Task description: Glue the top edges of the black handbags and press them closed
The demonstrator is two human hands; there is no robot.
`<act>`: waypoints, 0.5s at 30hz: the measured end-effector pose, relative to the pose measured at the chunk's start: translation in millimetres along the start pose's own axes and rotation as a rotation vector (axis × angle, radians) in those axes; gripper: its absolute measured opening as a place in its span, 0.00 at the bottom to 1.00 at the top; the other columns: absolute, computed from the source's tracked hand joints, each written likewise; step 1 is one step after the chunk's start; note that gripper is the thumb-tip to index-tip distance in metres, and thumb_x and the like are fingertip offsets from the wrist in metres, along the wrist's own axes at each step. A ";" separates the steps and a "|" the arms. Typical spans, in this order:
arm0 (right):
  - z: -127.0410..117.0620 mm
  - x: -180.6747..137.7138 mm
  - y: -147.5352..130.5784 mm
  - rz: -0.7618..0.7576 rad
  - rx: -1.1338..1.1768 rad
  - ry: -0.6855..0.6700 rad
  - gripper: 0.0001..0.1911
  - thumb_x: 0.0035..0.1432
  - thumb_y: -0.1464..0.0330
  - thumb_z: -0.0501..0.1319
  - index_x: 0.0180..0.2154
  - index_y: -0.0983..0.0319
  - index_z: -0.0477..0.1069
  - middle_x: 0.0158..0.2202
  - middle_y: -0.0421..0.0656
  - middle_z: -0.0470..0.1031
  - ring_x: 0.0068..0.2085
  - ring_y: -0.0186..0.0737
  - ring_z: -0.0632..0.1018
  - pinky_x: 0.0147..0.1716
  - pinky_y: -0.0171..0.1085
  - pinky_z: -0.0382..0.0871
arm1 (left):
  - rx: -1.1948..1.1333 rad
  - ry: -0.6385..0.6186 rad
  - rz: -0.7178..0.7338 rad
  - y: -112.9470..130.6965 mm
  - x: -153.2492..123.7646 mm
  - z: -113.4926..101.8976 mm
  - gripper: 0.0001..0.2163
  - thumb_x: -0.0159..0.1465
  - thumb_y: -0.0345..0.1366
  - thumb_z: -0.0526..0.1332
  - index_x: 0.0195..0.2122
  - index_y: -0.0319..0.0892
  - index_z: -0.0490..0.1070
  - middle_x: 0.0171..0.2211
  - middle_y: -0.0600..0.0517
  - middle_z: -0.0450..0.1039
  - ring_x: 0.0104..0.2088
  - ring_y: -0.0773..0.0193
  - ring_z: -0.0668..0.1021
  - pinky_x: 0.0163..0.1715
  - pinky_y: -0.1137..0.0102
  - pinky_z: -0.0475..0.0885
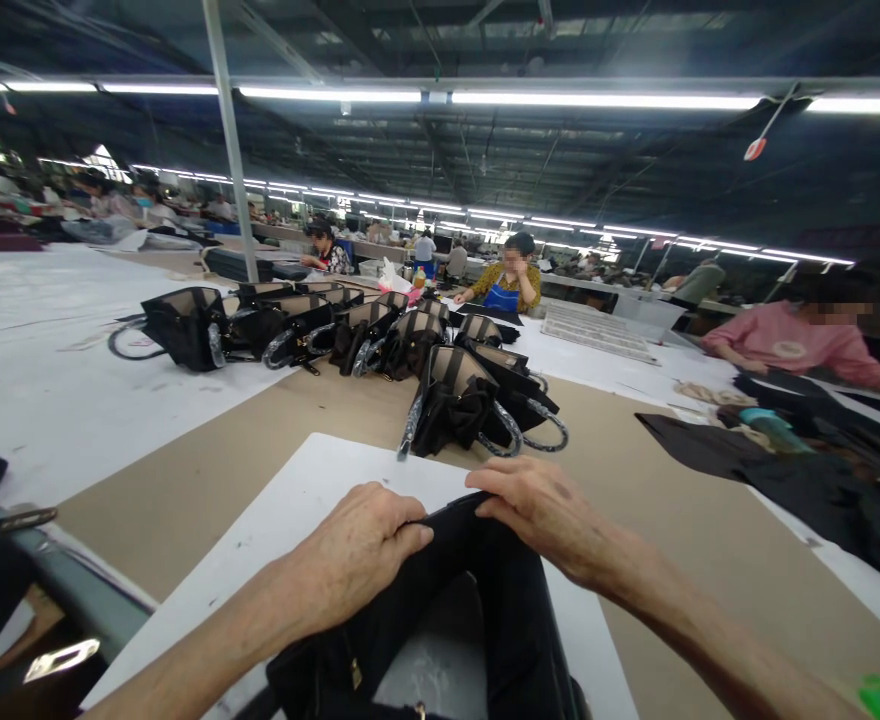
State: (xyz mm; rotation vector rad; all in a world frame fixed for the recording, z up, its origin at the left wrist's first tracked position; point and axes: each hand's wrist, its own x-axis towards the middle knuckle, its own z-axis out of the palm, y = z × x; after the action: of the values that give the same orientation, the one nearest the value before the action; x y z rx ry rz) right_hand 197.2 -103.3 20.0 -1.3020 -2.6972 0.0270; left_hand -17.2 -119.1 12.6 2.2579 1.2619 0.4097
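Note:
A black handbag (515,610) lies at the front of the table, its opening facing me and a pale grey inside showing. My left hand (369,535) pinches the bag's far rim between thumb and fingers. Close by on the right, my right hand (537,505) grips the same rim, thumb below and fingers on top. A small gold zipper pull (356,672) hangs inside on the left. The bag's near part runs out of the frame at the bottom.
Several black and beige handbags (455,400) with wrapped handles stand in the middle of the table. Dark fabric pieces (822,480) lie at the right, near a person in a pink top (792,335). Another person in a blue apron (504,290) sits across. A white sheet (320,480) lies under the bag.

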 end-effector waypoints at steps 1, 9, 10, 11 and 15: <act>-1.2 1.7 -1.4 -0.029 -0.013 -0.008 0.05 0.58 0.70 0.58 0.38 0.59 0.71 0.35 0.39 0.73 0.36 0.37 0.72 0.34 0.33 0.58 | -0.004 0.004 -0.005 -0.1 -0.2 0.0 0.13 0.59 0.34 0.50 0.18 0.40 0.59 0.16 0.58 0.55 0.19 0.71 0.61 0.22 0.75 0.53; 4.5 13.1 -3.2 -0.054 0.010 -0.029 0.12 0.60 0.66 0.56 0.26 0.61 0.69 0.22 0.35 0.69 0.27 0.31 0.71 0.28 0.30 0.55 | -0.017 0.008 -0.030 -2.3 -2.0 0.4 0.13 0.59 0.36 0.49 0.18 0.41 0.60 0.16 0.57 0.55 0.20 0.70 0.61 0.23 0.74 0.53; 5.3 13.6 -2.9 -0.052 0.006 -0.027 0.13 0.61 0.66 0.56 0.25 0.61 0.68 0.21 0.35 0.69 0.27 0.31 0.70 0.27 0.30 0.54 | -0.023 0.007 -0.026 -2.4 -1.8 0.5 0.13 0.59 0.36 0.49 0.18 0.40 0.59 0.16 0.58 0.54 0.20 0.70 0.60 0.23 0.74 0.53; 5.6 13.9 -2.8 -0.050 -0.001 -0.027 0.13 0.61 0.66 0.56 0.24 0.61 0.68 0.21 0.36 0.69 0.26 0.31 0.70 0.27 0.30 0.54 | -0.024 0.005 -0.021 -2.3 -1.5 0.4 0.13 0.59 0.35 0.49 0.18 0.40 0.58 0.15 0.58 0.53 0.19 0.70 0.60 0.22 0.74 0.52; 2.0 15.3 -4.4 -0.070 -0.034 -0.042 0.13 0.61 0.67 0.56 0.25 0.62 0.68 0.22 0.37 0.70 0.26 0.33 0.70 0.27 0.32 0.53 | 0.037 0.002 0.002 0.1 0.2 -2.4 0.13 0.59 0.34 0.50 0.18 0.40 0.57 0.15 0.57 0.55 0.19 0.71 0.60 0.22 0.75 0.53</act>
State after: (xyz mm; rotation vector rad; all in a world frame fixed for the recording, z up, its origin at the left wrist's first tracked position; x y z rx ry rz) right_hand 184.1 -94.1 20.3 -1.2292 -2.7880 0.0000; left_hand -18.2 -118.2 14.6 2.2902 1.2783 0.3927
